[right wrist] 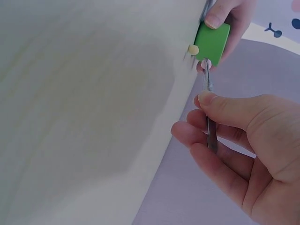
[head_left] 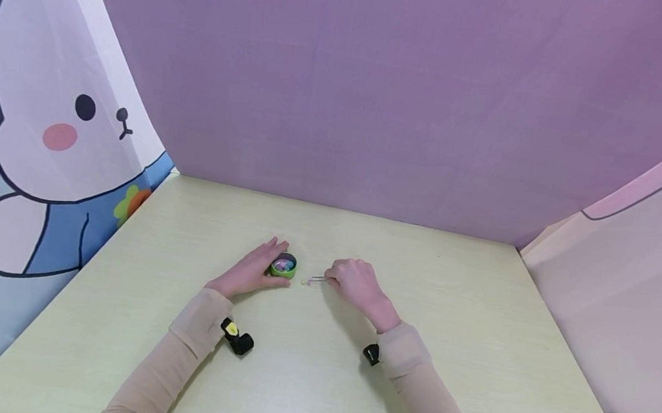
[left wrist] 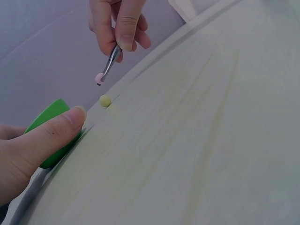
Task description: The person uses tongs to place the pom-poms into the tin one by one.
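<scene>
My left hand (head_left: 253, 270) holds a small round green container (head_left: 283, 274) at its side, thumb in front and fingers behind. Inside its dark interior lie small pink and blue pieces. My right hand (head_left: 356, 286), to the right of the container, pinches metal tweezers (right wrist: 209, 85) between thumb and fingers. A small pink bead (left wrist: 99, 78) sits between the tweezer tips, which point toward the container. Just beside the container, on the table, rests a pale yellow bead (left wrist: 105, 101). In the right wrist view the container's green wall (right wrist: 214, 42) shows behind the tips.
The light wooden table (head_left: 306, 373) extends around both hands. A purple curtain (head_left: 374, 106) hangs along its back edge, and printed cloths with cartoon figures stand at the left and right. Black wrist cameras (head_left: 237, 338) sit under both sleeves.
</scene>
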The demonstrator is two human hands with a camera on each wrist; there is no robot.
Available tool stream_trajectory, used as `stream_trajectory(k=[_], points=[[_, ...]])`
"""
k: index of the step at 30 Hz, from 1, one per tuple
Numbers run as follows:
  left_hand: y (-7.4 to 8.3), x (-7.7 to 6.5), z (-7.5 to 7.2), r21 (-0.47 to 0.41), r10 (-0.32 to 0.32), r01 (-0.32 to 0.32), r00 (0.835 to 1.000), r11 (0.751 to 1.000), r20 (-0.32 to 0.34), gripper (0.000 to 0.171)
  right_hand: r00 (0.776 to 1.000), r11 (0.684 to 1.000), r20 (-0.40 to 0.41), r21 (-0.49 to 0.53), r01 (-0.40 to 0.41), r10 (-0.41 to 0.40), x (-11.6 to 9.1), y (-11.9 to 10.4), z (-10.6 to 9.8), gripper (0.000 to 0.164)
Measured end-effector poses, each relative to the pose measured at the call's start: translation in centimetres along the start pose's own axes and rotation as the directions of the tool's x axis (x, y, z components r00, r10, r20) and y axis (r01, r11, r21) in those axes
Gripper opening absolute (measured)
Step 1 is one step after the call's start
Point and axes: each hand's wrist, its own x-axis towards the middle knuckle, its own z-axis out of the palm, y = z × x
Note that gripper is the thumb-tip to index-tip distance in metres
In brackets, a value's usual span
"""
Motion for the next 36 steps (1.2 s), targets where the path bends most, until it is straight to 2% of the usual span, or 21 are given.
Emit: stream_trajectory(k=[7,17,36], points=[[0.1,0.0,0.0,-0.010,-0.006,0.006,1.000,1.000,0.002,0.099,0.999,0.999,-0.034,-0.029,0.015,-0.016,0.5,0.2,-0.2,0.010],[0.0,-0.1,-0.1,-0.009,-0.022,0.023,1.000,1.000,0.015,0.099,1.000,1.000,-0.020,-0.012,0.012,-0.012,1.3,0.0,-0.2,0.009],[0.1,-0.1,-0.2,-0.009,-0.012,0.013,1.000,1.000,0.005,0.099,1.000,1.000,-0.012,-0.004,0.028,-0.028,2.8,-1.0,-0.8,0.008]])
